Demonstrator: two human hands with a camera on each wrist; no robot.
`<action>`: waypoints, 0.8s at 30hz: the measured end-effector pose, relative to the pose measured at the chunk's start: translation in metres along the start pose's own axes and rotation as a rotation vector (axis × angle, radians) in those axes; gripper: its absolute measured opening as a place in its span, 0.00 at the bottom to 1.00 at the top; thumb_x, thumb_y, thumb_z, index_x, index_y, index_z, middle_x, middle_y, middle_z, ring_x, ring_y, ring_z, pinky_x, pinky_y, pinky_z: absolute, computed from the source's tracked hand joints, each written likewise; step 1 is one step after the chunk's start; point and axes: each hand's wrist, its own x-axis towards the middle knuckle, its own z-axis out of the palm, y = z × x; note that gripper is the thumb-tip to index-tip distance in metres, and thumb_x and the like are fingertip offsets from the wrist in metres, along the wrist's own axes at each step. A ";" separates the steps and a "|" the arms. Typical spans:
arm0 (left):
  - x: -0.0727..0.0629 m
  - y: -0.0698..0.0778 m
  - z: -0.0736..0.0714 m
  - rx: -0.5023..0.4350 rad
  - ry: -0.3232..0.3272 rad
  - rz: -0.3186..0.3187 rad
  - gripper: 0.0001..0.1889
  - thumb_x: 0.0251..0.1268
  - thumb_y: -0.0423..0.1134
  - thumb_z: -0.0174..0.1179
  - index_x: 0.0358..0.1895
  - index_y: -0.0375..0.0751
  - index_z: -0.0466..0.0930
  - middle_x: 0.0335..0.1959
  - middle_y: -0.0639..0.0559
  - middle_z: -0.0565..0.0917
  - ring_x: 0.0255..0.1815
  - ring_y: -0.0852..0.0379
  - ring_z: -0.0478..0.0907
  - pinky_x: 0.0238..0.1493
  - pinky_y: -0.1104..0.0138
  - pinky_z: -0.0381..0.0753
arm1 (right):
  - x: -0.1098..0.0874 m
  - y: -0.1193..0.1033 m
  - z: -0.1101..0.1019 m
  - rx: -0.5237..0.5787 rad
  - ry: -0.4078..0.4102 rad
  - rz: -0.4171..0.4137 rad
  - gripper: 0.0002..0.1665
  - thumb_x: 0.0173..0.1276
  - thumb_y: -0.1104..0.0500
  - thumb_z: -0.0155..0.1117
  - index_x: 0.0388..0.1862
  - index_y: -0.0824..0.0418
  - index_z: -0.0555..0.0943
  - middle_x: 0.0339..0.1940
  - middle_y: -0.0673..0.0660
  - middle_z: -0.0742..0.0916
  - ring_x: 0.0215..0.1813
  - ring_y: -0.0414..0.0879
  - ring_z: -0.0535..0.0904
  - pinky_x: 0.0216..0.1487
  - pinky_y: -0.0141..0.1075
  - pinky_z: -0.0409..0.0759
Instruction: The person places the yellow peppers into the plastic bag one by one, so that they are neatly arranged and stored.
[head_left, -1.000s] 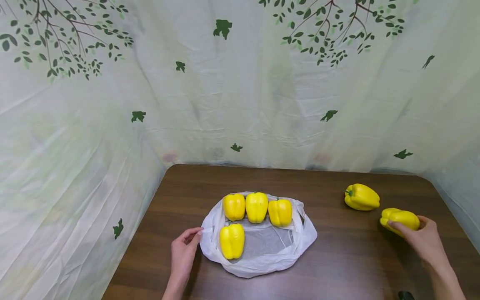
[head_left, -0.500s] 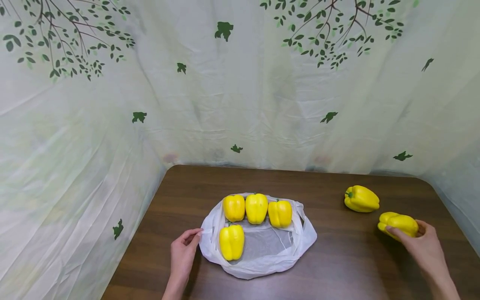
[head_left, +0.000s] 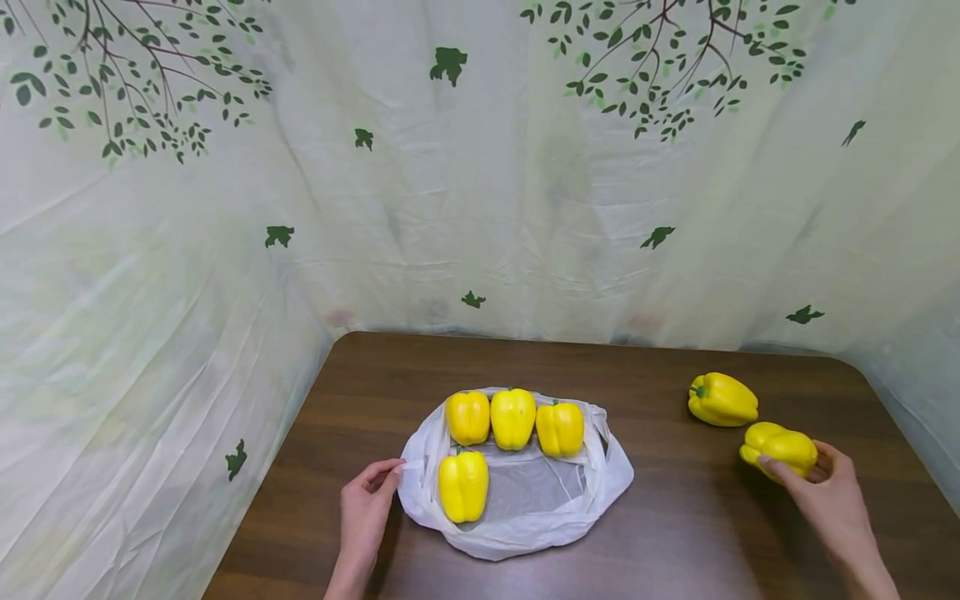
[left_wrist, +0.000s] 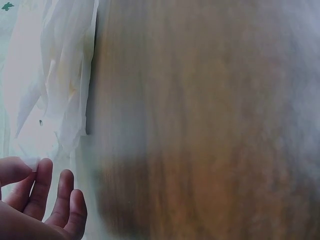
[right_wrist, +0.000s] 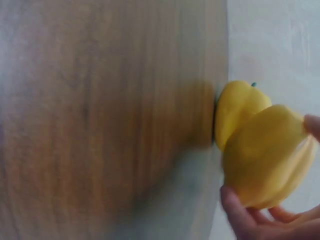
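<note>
My left hand [head_left: 366, 508] pinches the left edge of a white plastic bag [head_left: 517, 537] between thumb and fingers; the left wrist view shows the bag's film [left_wrist: 65, 75] running up from the fingertips [left_wrist: 44, 166]. Inside the bag's wide mouth sit three yellow bell peppers in a row at the back and a yellow bell pepper [head_left: 463, 487] at the front left. On the right, my right hand [head_left: 828, 492] grips another yellow bell pepper [head_left: 780, 446], thumb in front and fingers behind. Behind it a further yellow bell pepper [head_left: 722, 400] lies on its side, stem to the left.
The brown wooden table [head_left: 675, 533] bears everything. A pale cloth backdrop [head_left: 480, 208] printed with leaves and branches hangs behind its far edge and along the sides.
My right hand has moved left with the bell pepper, bringing it nearer the one lying behind. The left hand and the bag have stayed in place.
</note>
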 end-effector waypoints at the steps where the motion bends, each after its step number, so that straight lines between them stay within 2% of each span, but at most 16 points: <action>1: 0.000 0.000 0.000 0.001 -0.001 -0.001 0.08 0.67 0.33 0.61 0.44 0.35 0.87 0.42 0.43 0.86 0.41 0.54 0.79 0.40 0.75 0.77 | -0.001 0.000 0.002 0.007 0.002 -0.014 0.62 0.67 0.41 0.65 0.76 0.76 0.41 0.68 0.79 0.60 0.57 0.64 0.65 0.29 0.20 0.66; 4: -0.001 0.001 0.000 0.001 -0.002 0.000 0.08 0.67 0.33 0.62 0.44 0.35 0.87 0.42 0.43 0.86 0.40 0.54 0.79 0.40 0.75 0.77 | -0.002 -0.001 0.008 0.021 -0.008 -0.046 0.61 0.67 0.41 0.65 0.76 0.75 0.40 0.69 0.79 0.60 0.58 0.65 0.64 0.30 0.18 0.67; 6: -0.001 0.002 0.000 -0.004 0.000 0.004 0.08 0.67 0.33 0.62 0.44 0.34 0.87 0.42 0.43 0.86 0.40 0.54 0.79 0.40 0.75 0.76 | -0.004 -0.003 0.011 0.018 -0.026 -0.056 0.61 0.67 0.41 0.64 0.77 0.73 0.40 0.71 0.79 0.58 0.62 0.67 0.63 0.41 0.25 0.74; 8: -0.002 0.003 0.000 -0.006 0.002 0.006 0.08 0.67 0.34 0.62 0.44 0.34 0.87 0.42 0.43 0.86 0.40 0.55 0.79 0.40 0.75 0.76 | -0.005 -0.004 0.013 0.011 -0.037 -0.070 0.61 0.68 0.41 0.64 0.77 0.72 0.40 0.72 0.78 0.57 0.65 0.68 0.61 0.50 0.34 0.73; 9: -0.002 0.003 0.000 -0.006 0.001 0.009 0.09 0.67 0.34 0.62 0.44 0.34 0.87 0.42 0.43 0.86 0.40 0.55 0.79 0.39 0.75 0.76 | -0.006 -0.005 0.015 0.003 -0.042 -0.080 0.60 0.68 0.41 0.64 0.78 0.71 0.40 0.73 0.78 0.57 0.66 0.68 0.60 0.53 0.39 0.71; 11: -0.002 0.004 -0.001 -0.008 -0.003 0.013 0.09 0.67 0.34 0.62 0.45 0.34 0.87 0.42 0.43 0.86 0.40 0.56 0.78 0.39 0.75 0.76 | -0.008 -0.006 0.018 0.005 -0.049 -0.111 0.60 0.68 0.42 0.65 0.78 0.70 0.41 0.73 0.77 0.57 0.66 0.68 0.59 0.54 0.39 0.71; 14: -0.002 0.004 -0.001 -0.008 -0.007 0.016 0.09 0.67 0.34 0.62 0.45 0.33 0.86 0.42 0.42 0.86 0.40 0.56 0.78 0.39 0.75 0.76 | -0.010 -0.006 0.022 0.038 -0.062 -0.175 0.59 0.67 0.46 0.67 0.77 0.71 0.41 0.72 0.77 0.58 0.63 0.67 0.59 0.43 0.21 0.69; 16: -0.002 0.004 -0.001 -0.007 -0.007 0.011 0.09 0.67 0.34 0.62 0.45 0.34 0.86 0.42 0.42 0.86 0.40 0.55 0.78 0.39 0.75 0.76 | -0.012 -0.006 0.026 0.063 -0.069 -0.210 0.58 0.67 0.47 0.68 0.77 0.71 0.42 0.71 0.76 0.58 0.62 0.65 0.60 0.37 0.14 0.67; 20: 0.000 0.002 -0.001 -0.008 -0.007 -0.019 0.09 0.67 0.33 0.61 0.45 0.34 0.86 0.43 0.43 0.86 0.42 0.54 0.78 0.40 0.75 0.76 | -0.014 -0.006 0.032 0.083 -0.062 -0.289 0.55 0.65 0.53 0.70 0.76 0.70 0.46 0.69 0.73 0.61 0.59 0.44 0.65 0.40 0.14 0.69; 22: 0.000 0.002 -0.001 -0.005 -0.012 -0.029 0.09 0.67 0.33 0.61 0.46 0.35 0.86 0.44 0.43 0.85 0.43 0.52 0.78 0.41 0.75 0.76 | -0.014 -0.006 0.034 0.086 -0.056 -0.331 0.54 0.64 0.55 0.71 0.75 0.70 0.48 0.68 0.71 0.63 0.55 0.34 0.64 0.41 0.14 0.70; 24: 0.000 0.003 -0.001 -0.002 -0.019 -0.034 0.09 0.68 0.34 0.61 0.46 0.34 0.86 0.45 0.42 0.85 0.44 0.51 0.77 0.41 0.76 0.76 | -0.014 -0.007 0.037 0.090 -0.059 -0.366 0.53 0.64 0.57 0.72 0.75 0.69 0.49 0.67 0.69 0.63 0.54 0.30 0.63 0.43 0.14 0.70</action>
